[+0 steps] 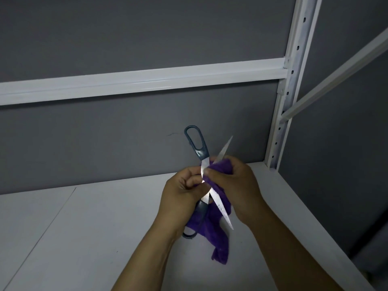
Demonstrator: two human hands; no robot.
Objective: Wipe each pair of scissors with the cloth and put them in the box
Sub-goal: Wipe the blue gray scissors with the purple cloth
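Scissors, opened wide, hang between my hands above the shelf. My left hand pinches them near the pivot; my right hand has its fingers curled round the purple cloth, pressing it to a blade. Wiping is underway, I judge; next the cloth must run along each blade, clear of the edge. No box shows; my left wrist partly hides the lower handle.
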